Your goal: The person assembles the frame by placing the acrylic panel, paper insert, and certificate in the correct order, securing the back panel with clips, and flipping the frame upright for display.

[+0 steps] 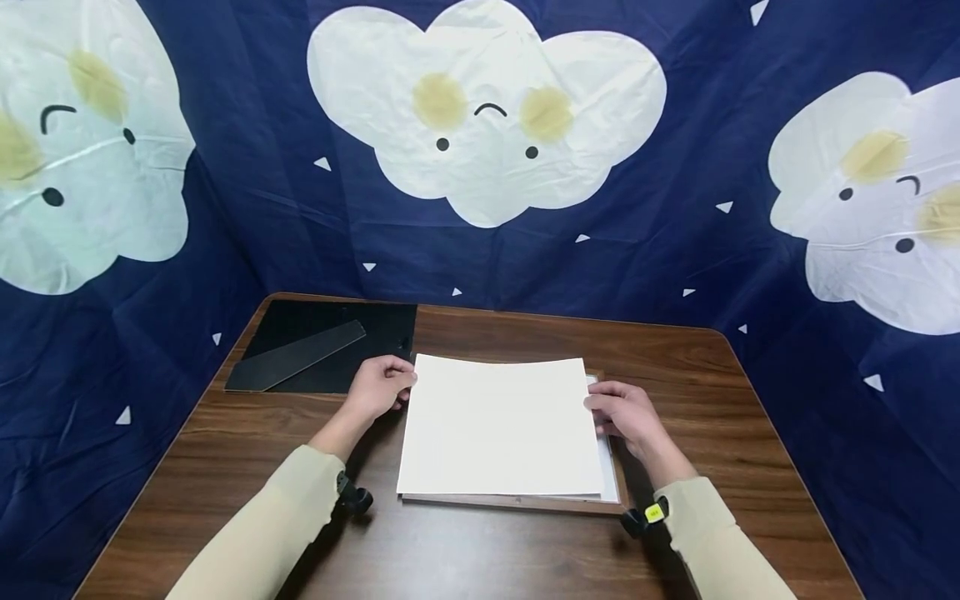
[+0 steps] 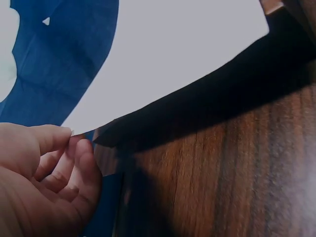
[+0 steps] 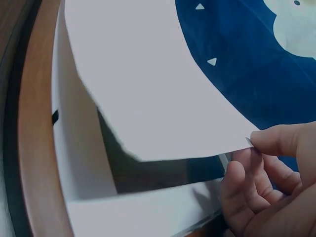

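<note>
A blank white sheet of paper (image 1: pixel 501 429) is held over a wooden picture frame (image 1: pixel 525 502) on the table. My left hand (image 1: pixel 381 386) pinches its left edge near the far corner between thumb and fingers; the left wrist view shows the sheet (image 2: pixel 192 44) curving up from that grip. On the other side my right hand (image 1: pixel 624 412) pinches the right edge. Under the raised sheet, the right wrist view shows the frame's brown border (image 3: pixel 37 123), a white mat (image 3: pixel 148 210) and a dark opening within it. Most of the frame is hidden by the paper.
A black frame backing board (image 1: pixel 382 350) with its stand leg (image 1: pixel 300 357) folded out slantwise lies at the table's far left. Dark blue cloth (image 1: pixel 487 258) with white clouds hangs around the back and sides of the wooden table (image 1: pixel 480 554).
</note>
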The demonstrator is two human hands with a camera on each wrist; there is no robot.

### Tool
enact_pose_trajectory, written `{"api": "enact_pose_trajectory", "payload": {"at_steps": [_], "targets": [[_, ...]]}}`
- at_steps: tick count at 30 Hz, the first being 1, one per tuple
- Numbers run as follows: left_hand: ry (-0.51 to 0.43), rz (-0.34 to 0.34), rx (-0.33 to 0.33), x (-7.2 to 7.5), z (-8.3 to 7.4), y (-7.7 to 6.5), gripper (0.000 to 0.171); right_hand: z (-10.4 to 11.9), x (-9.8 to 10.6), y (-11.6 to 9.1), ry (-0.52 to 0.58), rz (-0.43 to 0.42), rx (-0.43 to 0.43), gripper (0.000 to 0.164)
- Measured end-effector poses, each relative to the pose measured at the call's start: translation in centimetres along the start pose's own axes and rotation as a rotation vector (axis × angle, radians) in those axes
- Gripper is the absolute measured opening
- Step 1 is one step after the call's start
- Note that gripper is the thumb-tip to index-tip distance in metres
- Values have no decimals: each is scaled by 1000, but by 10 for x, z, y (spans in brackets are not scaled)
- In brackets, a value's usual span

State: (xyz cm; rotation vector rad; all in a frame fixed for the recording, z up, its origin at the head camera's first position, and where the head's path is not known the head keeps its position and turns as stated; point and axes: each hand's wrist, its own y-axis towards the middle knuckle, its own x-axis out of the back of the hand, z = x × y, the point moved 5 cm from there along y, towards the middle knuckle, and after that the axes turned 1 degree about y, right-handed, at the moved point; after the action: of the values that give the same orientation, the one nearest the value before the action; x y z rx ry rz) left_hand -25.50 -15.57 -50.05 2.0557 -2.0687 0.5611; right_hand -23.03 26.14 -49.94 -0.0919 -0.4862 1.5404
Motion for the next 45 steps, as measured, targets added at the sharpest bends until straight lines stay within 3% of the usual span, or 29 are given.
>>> {"api": "enact_pose_trajectory", "payload": {"at_steps": [6, 12, 25, 33, 45], "targets": [[154, -19, -46, -11, -8, 7, 13, -8, 7, 2, -25, -32, 9, 38], [283, -38, -96, -21, -10, 11, 10, -10, 13, 3, -130, -69, 63, 35], [333, -86, -146, -32, -12, 17, 7, -8, 20, 9, -267, -107, 86, 31], [312, -84, -157, -34, -6, 15, 6, -11, 23, 11, -349, -164, 101, 26], [372, -102, -164, -37, -7, 19, 16, -12, 21, 13, -479, -224, 157, 19]]}}
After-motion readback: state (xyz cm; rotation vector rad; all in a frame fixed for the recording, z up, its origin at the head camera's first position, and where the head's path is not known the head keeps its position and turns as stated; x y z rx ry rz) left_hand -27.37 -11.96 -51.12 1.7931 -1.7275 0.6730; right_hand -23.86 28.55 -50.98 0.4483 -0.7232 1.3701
